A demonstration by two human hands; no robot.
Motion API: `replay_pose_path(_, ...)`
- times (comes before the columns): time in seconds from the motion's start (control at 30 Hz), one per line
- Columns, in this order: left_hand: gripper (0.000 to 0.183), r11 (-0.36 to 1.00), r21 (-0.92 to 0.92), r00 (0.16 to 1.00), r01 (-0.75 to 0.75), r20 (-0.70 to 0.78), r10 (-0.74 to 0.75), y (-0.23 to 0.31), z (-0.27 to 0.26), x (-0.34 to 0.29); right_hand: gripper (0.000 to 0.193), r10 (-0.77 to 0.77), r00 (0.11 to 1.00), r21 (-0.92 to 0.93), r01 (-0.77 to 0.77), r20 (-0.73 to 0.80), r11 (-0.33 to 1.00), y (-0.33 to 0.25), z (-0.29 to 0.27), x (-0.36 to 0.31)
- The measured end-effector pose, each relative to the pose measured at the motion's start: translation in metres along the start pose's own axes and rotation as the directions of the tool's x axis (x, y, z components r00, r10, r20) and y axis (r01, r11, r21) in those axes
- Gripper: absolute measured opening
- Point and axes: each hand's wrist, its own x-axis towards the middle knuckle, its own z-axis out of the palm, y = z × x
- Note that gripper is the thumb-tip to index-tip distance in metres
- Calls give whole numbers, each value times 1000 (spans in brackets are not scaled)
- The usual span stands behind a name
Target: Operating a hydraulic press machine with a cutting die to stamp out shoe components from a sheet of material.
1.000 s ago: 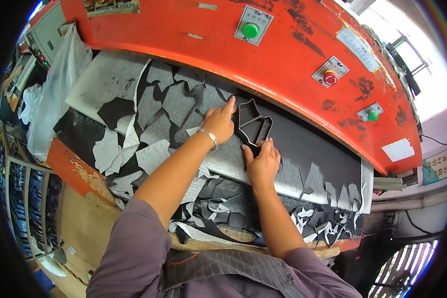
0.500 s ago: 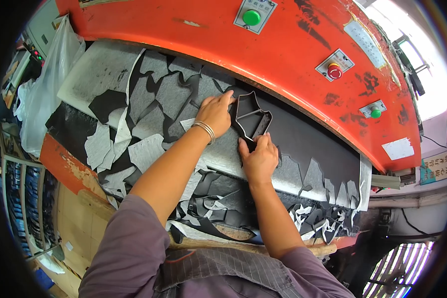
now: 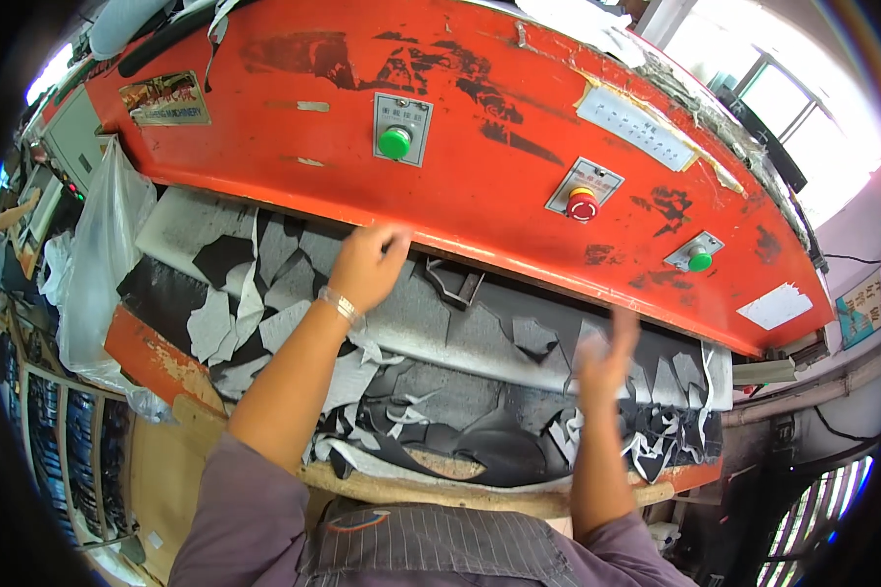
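My left hand (image 3: 370, 266) is raised at the lower edge of the red machine head (image 3: 294, 181), its fingers loosely bent and holding nothing visible. Off to the right, my right hand (image 3: 605, 360) is blurred by motion, with thumb and fingers apart and nothing seen in them. Between the hands a metal cutting die (image 3: 457, 284) rests on black sheet material (image 3: 507, 305), partly hidden under the machine head. On the head, a green push button (image 3: 394, 144) sits above my left hand. Grey-and-black cut pieces (image 3: 282, 328) lie left of the die.
A red stop button (image 3: 582, 204) and another green button (image 3: 700, 259) are on the machine's front. Scraps (image 3: 504, 440) pile along the near edge above a wooden bar (image 3: 519, 502). A clear plastic bag (image 3: 108, 264) hangs at left, beside a shelf rack (image 3: 64, 430).
Both hands have let go of the cutting die. My left hand has moved up to the machine head's edge, and my right hand has swung right. The view has tilted upward.
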Motion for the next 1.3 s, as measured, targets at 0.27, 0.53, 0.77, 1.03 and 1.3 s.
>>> replay_pose_path(0.27, 23, 691, 552, 766, -466, -140, 627, 85, -28, 14, 65, -8, 643, -251, -287, -766, 925, 18, -77, 142)
replay_pose_path(0.53, 24, 956, 185, 864, -229, 490, 112, 54, -28, -212, 41, -93, 907, -3, 103, 411, 995, -75, -39, -101)
replay_pose_path(0.77, 20, 923, 277, 916, -268, 370, 155, 49, -8, -307, 43, -195, 620, -8, 309, 760, 951, -167, -14, -210)
replay_pose_path(1.03, 21, 903, 336, 932, -268, 328, 154, 50, -3, -293, 32, -126, 598, -6, 213, 792, 977, -169, -12, -192)
replay_pose_path(1.3, 27, 996, 70, 546, 48, 833, -84, 40, -42, -216, 41, 17, 498, 19, -67, 867, 998, -155, 42, -23)
